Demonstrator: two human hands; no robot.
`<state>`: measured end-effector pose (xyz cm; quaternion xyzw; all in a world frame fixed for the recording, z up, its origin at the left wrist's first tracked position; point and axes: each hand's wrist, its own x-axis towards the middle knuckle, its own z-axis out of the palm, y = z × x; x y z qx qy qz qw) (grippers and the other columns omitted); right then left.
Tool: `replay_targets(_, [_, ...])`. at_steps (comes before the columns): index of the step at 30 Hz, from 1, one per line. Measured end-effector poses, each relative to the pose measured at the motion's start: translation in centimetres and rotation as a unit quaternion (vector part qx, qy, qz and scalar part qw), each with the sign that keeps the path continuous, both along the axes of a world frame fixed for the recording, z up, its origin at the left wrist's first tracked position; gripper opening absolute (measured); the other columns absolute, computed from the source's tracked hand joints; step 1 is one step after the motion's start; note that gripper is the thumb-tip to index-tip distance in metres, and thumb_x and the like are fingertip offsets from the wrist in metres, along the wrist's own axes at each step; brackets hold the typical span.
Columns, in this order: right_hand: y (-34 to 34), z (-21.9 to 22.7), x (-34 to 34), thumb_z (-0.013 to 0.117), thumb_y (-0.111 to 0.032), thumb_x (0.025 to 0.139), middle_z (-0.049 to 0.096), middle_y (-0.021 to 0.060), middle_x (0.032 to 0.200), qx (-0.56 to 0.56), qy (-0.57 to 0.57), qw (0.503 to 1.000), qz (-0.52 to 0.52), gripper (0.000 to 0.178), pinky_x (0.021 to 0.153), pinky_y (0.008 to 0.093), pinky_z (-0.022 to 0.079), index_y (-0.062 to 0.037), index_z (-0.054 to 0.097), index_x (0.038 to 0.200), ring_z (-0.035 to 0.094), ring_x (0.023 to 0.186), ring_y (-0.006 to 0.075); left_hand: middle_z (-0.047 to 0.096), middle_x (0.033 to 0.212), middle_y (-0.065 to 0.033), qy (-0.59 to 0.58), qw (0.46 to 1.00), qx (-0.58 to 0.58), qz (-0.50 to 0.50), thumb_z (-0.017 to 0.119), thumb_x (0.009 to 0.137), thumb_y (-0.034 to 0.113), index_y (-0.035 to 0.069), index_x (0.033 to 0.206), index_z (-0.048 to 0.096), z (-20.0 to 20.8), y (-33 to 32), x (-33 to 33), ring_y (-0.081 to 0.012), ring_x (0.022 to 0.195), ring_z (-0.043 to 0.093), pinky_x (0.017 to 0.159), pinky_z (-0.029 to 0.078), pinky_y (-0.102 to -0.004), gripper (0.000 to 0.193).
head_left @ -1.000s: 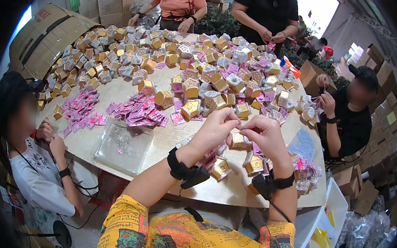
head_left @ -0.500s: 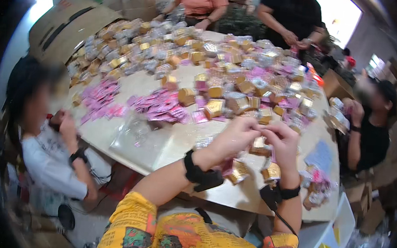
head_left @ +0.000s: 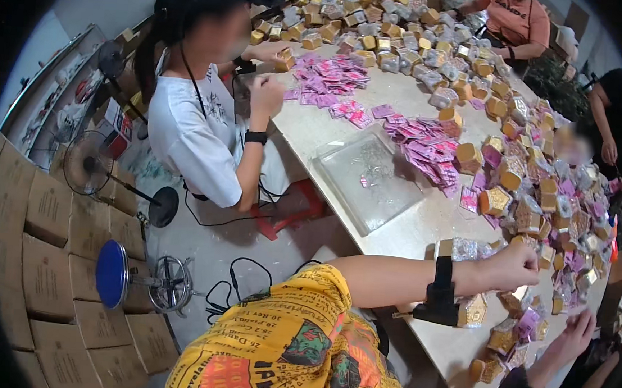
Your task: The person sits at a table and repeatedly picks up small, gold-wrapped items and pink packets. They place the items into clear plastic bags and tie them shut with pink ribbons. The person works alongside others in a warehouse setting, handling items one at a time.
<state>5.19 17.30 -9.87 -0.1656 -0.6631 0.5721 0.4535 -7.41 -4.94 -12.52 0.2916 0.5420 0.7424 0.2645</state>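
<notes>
My left hand point(head_left: 511, 268) is closed in a fist over the table. Its fingers curl inward, and whatever they hold is hidden. Below and beside it lie gold house-shaped boxes, one gold box point(head_left: 472, 311) right by my wrist. Farther right, my right hand point(head_left: 574, 336) is raised apart from the left, fingers loosely stretched upward, with nothing visible in them. Between my hands and my right forearm sits a cluster of gold boxes in clear wrap with a pink packet point(head_left: 528, 323). A clear shallow tray point(head_left: 352, 222) with small clear bits stands left of my left hand.
Pink packets point(head_left: 422, 148) lie piled beyond the tray. Many wrapped gold boxes point(head_left: 402, 27) cover the table's far side. A person in white point(head_left: 193, 128) sits at the left, hands over the table. A blue stool point(head_left: 112, 274), fan point(head_left: 86, 164) and stacked cartons point(head_left: 50, 208) stand on the floor.
The view has turned left, so the table and my hands appear farther right. My hands were together with fingers pinching; now they are apart, the left in a fist.
</notes>
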Motion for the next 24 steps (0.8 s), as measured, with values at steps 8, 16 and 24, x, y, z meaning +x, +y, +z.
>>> replay_targets(8, [-6.0,-2.5,4.8,0.051,-0.007,0.091,0.047,0.0056,0.077,0.111,-0.035,0.992,0.048,0.012,0.062,0.0240,0.037,0.0026,0.052,0.096,0.044,0.066,0.0110,0.055,0.062,-0.0058,0.091,0.993,0.047,-0.056,0.068,0.072,0.011,0.002,0.072,0.055,-1.7,-0.5,-1.6,-0.0116,0.041,0.047,0.036,0.034,-0.0235,0.015])
replay_targets(16, [-3.0,-3.0,5.5,0.047,-0.008,0.092,0.052,0.0143,0.106,0.462,-0.189,0.837,-0.223,0.026,0.068,0.0283,0.045,0.0065,0.051,0.114,0.053,0.081,0.0173,0.064,0.074,-0.0067,-0.254,0.945,0.138,-0.154,0.062,0.075,0.004,0.004,0.078,0.059,0.5,-2.1,-1.3,-0.0086,0.048,0.051,0.043,0.039,-0.0228,0.004])
replay_targets(24, [-13.9,-1.7,1.9,0.049,0.003,0.085,0.054,0.0124,0.080,0.254,-0.053,0.959,0.112,0.001,0.068,0.0285,0.042,0.0023,0.051,0.085,0.050,0.071,0.0184,0.066,0.081,-0.0047,0.175,0.976,0.095,-0.086,0.058,0.076,0.000,-0.002,0.091,0.064,1.0,-2.2,0.8,-0.0151,0.064,0.061,0.058,0.048,-0.0244,0.016])
